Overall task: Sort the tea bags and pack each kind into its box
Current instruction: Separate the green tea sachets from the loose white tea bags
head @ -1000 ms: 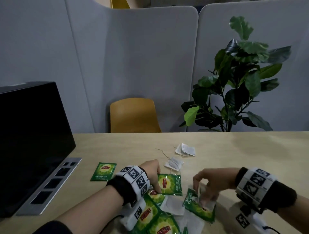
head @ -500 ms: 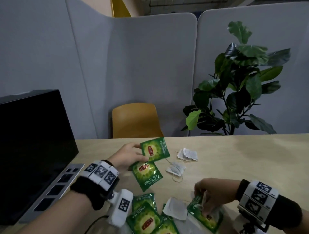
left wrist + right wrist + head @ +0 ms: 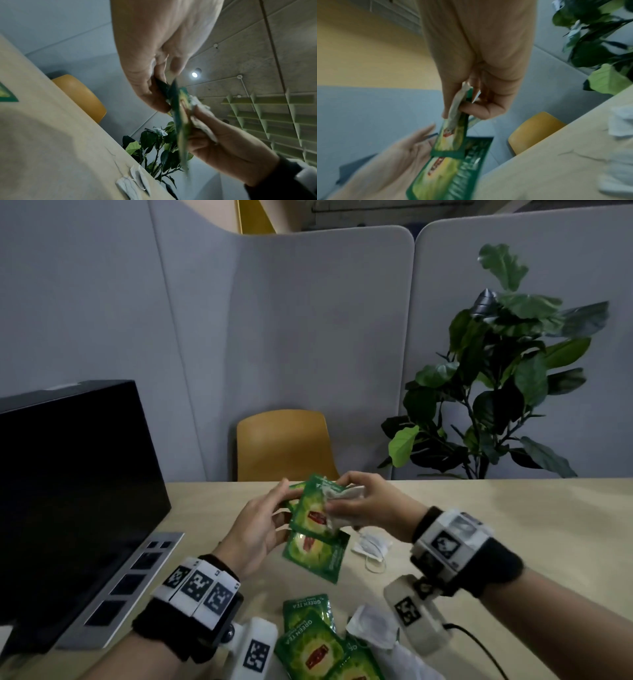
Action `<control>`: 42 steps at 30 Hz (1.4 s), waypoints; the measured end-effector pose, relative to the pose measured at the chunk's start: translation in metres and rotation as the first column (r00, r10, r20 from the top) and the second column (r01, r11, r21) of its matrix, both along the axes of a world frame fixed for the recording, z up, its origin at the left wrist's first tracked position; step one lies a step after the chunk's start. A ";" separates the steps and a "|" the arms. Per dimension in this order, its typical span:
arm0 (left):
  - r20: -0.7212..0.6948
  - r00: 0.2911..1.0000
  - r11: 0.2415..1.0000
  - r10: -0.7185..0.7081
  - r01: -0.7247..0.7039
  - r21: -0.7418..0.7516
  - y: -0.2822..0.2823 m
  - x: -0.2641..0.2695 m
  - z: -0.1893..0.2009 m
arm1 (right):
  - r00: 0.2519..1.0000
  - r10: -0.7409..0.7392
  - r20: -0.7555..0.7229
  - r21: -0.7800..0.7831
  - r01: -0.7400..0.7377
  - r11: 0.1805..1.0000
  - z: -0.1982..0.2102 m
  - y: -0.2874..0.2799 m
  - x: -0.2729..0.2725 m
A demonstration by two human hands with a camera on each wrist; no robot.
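Above the table's middle, my left hand [image 3: 284, 503] pinches two green tea sachets, one [image 3: 310, 517] in front of the other [image 3: 317, 558]. My right hand [image 3: 363, 501] meets it from the right and grips a white tea bag [image 3: 346, 494] pressed against the front sachet. The left wrist view shows the sachets [image 3: 180, 121] edge-on between both hands. In the right wrist view the white bag [image 3: 456, 106] lies against the upper sachet [image 3: 452, 139]. More green sachets [image 3: 308, 642] and white bags [image 3: 371, 628] lie piled near me.
A loose white tea bag [image 3: 371, 546] with its string lies right of the hands. A black monitor [image 3: 68, 491] on a grey base [image 3: 130, 587] fills the left. Behind the table stand a yellow chair [image 3: 284, 445], a plant [image 3: 496, 388] and grey partitions.
My left hand rose with its two green sachets. My right hand left the pile near me with a sachet and a white bag and came up to meet the left.
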State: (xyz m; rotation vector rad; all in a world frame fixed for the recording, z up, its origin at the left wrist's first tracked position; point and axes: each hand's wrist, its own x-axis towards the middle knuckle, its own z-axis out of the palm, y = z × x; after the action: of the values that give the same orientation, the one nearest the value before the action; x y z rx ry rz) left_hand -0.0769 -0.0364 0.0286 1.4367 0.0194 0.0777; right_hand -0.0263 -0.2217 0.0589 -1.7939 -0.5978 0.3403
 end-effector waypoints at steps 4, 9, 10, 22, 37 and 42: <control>0.008 0.998 0.998 0.057 -0.058 0.033 0.012 0.000 -0.010 | 0.998 0.000 0.057 -0.020 0.002 1.000 -0.016 0.037 0.007; -0.096 0.984 0.986 0.149 -0.140 0.093 0.040 0.004 -0.024 | 0.996 -0.074 -0.045 0.037 0.076 0.996 -0.033 0.053 0.011; -0.114 0.978 0.977 0.177 -0.161 0.136 0.051 0.006 -0.023 | 0.994 -0.097 -0.052 0.057 0.100 0.993 -0.031 0.050 0.014; -0.147 0.989 0.241 -0.021 0.148 0.959 0.048 0.010 -0.021 | 0.960 0.190 -0.203 -0.477 -0.267 0.838 -0.041 -0.036 0.027; -0.429 0.902 0.379 -0.055 0.416 0.827 0.033 0.034 -0.021 | 0.838 0.530 -0.127 -0.790 -0.409 0.457 -0.065 -0.032 -0.002; -0.234 0.972 0.138 0.014 0.229 0.963 0.042 0.002 -0.016 | 0.876 0.482 -0.007 -0.866 -0.246 0.434 -0.065 -0.037 -0.002</control>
State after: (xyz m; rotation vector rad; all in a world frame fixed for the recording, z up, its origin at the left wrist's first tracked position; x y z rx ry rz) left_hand -0.0748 0.0057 0.0121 2.8597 0.0185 -0.2407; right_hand -0.0280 -0.2585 -0.0062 -2.6911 -1.1576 0.8454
